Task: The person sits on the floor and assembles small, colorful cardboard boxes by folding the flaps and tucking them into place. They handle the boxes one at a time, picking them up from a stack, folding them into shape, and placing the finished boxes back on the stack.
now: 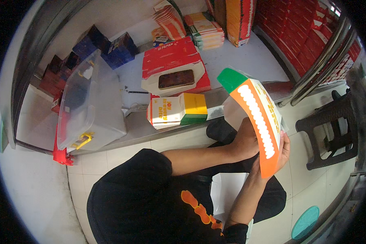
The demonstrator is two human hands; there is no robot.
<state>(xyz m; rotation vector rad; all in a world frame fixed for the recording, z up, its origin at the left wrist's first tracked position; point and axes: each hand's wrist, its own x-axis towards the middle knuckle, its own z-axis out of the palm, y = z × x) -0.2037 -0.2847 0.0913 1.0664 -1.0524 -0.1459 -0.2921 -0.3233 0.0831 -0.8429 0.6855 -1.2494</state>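
An orange, white and green cardboard carton (262, 118), partly folded into shape, is raised above my lap at the right. My right hand (285, 152) grips its right edge, with the fingers wrapped round the panel. Behind the orange side is my left hand (247, 140), bent at the wrist and close against the carton; the carton hides its fingers. A pale flap stands out to the left of the carton. Lower down, a white card piece (227, 193) rests on my lap between my arms.
A stack of flat printed cartons (171, 116) lies on the ledge's near edge. Behind it, a phone (176, 79) rests on a red box (171, 53). A clear plastic bin (93, 105) stands left, a dark stool (331, 130) right, and a metal rail (325, 61) at upper right.
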